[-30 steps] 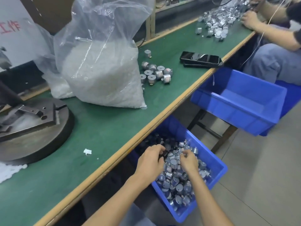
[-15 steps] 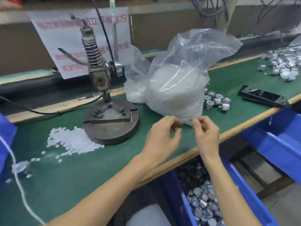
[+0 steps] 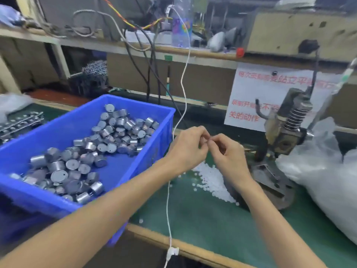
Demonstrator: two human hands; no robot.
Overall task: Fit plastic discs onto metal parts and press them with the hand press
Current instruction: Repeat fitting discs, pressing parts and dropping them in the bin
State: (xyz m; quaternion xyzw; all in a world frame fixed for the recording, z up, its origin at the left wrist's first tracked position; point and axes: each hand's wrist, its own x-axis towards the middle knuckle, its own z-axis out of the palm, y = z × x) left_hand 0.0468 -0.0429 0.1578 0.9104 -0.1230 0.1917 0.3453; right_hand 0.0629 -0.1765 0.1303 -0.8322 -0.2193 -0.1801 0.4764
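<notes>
Both hands now raised above the white discs (image 3: 212,180), left hand (image 3: 190,149) and right hand (image 3: 228,157) grips pinched together, contents indiscernible.

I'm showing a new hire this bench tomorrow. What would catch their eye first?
Probably the blue bin at left, scattered with metal parts. Next, the left hand and right hand meeting fingertip to fingertip mid-frame above the white plastic discs, with the hand press at right.

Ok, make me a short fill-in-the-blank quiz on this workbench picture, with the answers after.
1. The metal parts lie in a ___ bin.
2. The loose plastic discs are ___ in colour.
3. The hand press stands to the ___ of the hands, left hand and right hand.

Answers: blue; white; right
</notes>
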